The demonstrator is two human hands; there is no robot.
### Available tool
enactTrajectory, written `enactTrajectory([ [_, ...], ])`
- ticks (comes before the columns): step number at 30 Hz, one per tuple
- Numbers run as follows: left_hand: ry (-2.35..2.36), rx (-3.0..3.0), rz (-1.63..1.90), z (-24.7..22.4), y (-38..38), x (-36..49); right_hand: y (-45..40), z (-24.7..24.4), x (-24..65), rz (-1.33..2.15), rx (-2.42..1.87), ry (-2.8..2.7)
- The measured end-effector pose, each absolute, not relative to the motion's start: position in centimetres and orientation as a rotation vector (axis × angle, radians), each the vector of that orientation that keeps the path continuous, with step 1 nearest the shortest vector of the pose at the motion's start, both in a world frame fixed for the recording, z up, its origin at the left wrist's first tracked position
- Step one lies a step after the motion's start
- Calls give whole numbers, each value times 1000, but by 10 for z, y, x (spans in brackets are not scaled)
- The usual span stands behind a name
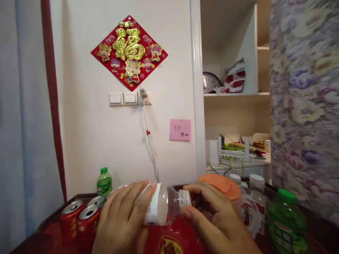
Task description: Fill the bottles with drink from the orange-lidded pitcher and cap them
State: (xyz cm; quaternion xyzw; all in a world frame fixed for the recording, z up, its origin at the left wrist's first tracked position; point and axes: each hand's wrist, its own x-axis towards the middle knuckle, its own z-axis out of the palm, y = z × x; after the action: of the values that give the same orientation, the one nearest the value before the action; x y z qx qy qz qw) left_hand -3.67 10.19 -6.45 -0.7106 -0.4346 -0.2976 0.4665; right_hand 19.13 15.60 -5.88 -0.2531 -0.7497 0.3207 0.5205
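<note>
A clear bottle (162, 206) with a white label lies tilted on its side in the air above the red tabletop, its white cap pointing right. My left hand (124, 215) is wrapped over the bottle's labelled body. At the cap (184, 198), the thumb and fingers of my right hand (215, 218) are closed around its end. The fingertips of my right hand are partly hidden behind the cap. Below the bottle shows a red surface with a gold print (169, 245).
Red cans (71, 220) and a green bottle (104, 183) stand at the left. At the right are an orange-lidded container (221, 185), white-capped bottles (257, 190) and a large green bottle (287, 222). Behind rises a wall (169, 158) with a cable.
</note>
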Motion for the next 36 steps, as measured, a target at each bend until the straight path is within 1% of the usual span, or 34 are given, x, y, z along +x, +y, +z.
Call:
enactTrajectory([
  [5, -1108, -1786, -733, -63, 100, -39, 154, -62, 191, 618, -510, -1801],
  [9, -1140, -1816, -748, -60, 98, -43, 151, -60, 195, 582, -401, -1801],
  [12, -1134, -1811, -739, -57, 98, -43, 153, -58, 197, 649, -407, -1809],
  [18, -1103, -1792, -714, -58, 100, -41, 160, -62, 190, 929, -613, -1832],
  [25, -1163, -1792, -720, -63, 104, -46, 167, -77, 188, 975, -468, -1762],
  [30, -1137, -1795, -706, -64, 105, -46, 164, -73, 184, 1073, -538, -1720],
  [36, -1175, -1797, -703, -64, 107, -46, 162, -66, 191, 911, -586, -1749],
])
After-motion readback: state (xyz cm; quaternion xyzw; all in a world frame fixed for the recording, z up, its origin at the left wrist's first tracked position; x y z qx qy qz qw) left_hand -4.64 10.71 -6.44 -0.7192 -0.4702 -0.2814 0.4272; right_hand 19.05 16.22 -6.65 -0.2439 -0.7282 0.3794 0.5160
